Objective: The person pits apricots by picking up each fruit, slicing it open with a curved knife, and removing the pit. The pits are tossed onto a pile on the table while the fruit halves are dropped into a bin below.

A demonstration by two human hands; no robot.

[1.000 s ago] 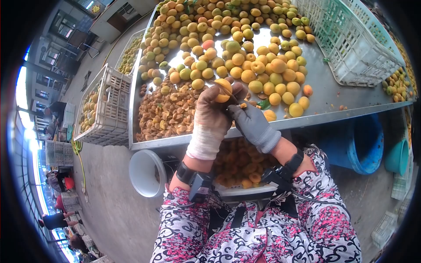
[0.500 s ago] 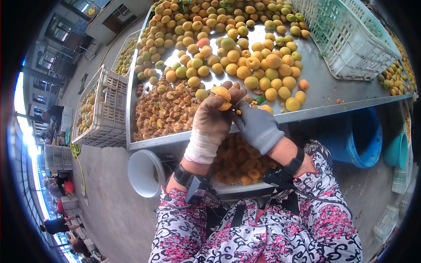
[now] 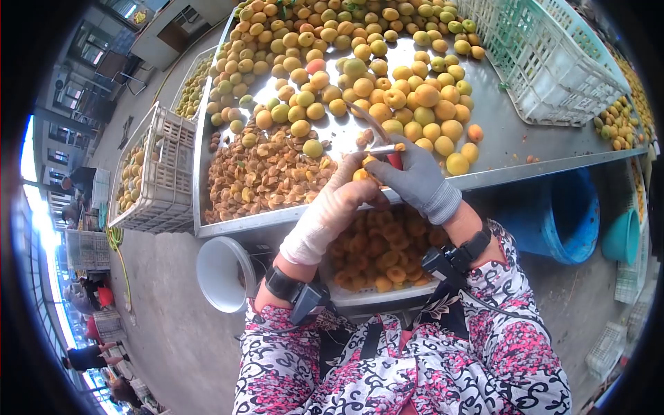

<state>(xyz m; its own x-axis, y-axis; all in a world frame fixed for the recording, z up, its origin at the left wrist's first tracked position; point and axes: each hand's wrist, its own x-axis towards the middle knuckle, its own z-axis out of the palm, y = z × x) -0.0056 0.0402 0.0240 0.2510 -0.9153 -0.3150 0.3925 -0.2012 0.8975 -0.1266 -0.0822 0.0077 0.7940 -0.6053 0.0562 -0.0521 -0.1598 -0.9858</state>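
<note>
Left hand (image 3: 339,202) pinches an apricot piece (image 3: 361,174) by the metal table (image 3: 501,124)'s near edge; gloved right hand (image 3: 416,178) grips a red-handled cutter (image 3: 382,149), its blades so close that a slip could nick fingers!

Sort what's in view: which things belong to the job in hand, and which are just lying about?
Seemingly part of the job:
left hand, holding yellow fruit
right hand, holding a metal tool
whole fruit on the metal table
brown pile, apparently pits
fruit pieces below the table edge

Apparently just lying about:
blue bucket
teal basin
coiled hose
chair
</note>
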